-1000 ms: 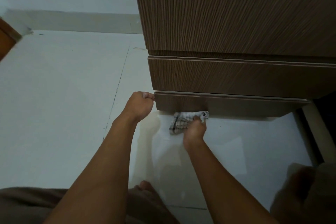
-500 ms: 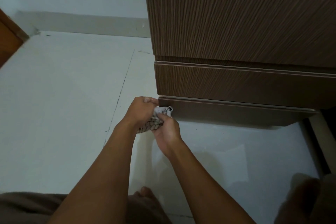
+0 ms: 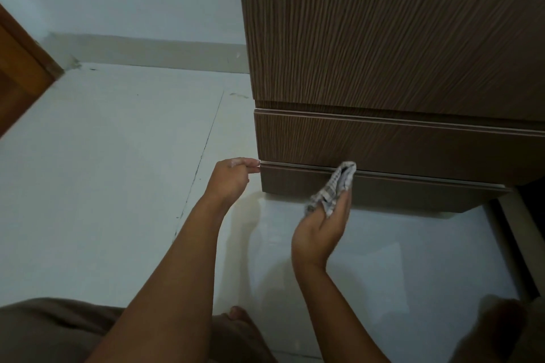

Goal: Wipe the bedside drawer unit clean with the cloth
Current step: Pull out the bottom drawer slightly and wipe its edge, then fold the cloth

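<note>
The cloth [image 3: 334, 189] is changing position again: a second ago the right hand [image 3: 320, 233] was pressing it low against the plinth, half a second ago both hands were bunched together over it at the unit's [image 3: 383, 53] left corner, and now the hands are parting. The right hand is carrying the cloth rightward along the front, palm turned up, fingers closed around the lower end of the checked cloth so that its free end is standing up and touching the pale groove between the bottom drawer [image 3: 368, 141] and the plinth [image 3: 398, 188]. The left hand [image 3: 231, 178] is staying at the corner, loosely curled, its fingertips pressed together and resting against the end of that same groove; it is holding nothing that I can see.

To my eye the meeting of the hands was a regrip, refolding the cloth to a narrow edge, and the person is now starting a pass along the groove, left to right. The drawer fronts above are showing no streaks either way, so how much is already clean I cannot tell. The floor [image 3: 118, 186] in front is looking glossy, possibly damp.
</note>
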`<state>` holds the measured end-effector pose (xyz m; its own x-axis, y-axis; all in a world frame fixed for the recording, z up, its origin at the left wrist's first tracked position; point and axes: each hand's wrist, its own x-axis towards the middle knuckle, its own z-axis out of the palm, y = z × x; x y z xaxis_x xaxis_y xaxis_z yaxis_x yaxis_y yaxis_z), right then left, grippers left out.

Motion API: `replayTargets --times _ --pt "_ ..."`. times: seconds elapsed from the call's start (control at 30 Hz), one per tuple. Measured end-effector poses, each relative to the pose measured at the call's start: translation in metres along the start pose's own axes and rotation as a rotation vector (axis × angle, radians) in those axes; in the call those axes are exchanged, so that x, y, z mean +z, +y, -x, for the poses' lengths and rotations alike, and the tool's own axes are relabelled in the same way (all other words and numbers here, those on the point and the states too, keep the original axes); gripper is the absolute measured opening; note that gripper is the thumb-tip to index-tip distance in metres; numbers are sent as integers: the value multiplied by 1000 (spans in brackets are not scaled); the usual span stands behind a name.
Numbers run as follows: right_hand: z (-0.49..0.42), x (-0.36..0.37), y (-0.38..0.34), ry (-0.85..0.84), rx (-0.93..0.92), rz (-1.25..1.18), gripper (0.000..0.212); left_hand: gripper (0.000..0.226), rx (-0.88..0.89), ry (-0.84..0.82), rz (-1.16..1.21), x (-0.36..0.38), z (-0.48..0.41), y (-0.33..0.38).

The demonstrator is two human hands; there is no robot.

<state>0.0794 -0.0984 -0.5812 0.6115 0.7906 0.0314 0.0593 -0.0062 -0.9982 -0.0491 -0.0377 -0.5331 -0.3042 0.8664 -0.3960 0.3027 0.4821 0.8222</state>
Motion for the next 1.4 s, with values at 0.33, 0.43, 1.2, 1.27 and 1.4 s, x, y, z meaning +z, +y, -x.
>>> replayTargets --times 0.33,0.43,1.2,1.27,1.4 --pt "38 71 -9 -531 -137 401 76 37 -99 -17 154 -16 -2 -9" --pt "39 65 -11 -782 -142 314 71 27 -154 65 226 -21 -1 -12" --pt "-47 -35 -169 -1033 164 174 24 20 94 -246 299 -48 87 55" --pt "-53 -41 -189 -1065 69 192 22 19 146 -240 304 -55 97 71" --pt "-61 -57 -235 -1051 -90 160 17 24 260 -243 338 -69 121 108"
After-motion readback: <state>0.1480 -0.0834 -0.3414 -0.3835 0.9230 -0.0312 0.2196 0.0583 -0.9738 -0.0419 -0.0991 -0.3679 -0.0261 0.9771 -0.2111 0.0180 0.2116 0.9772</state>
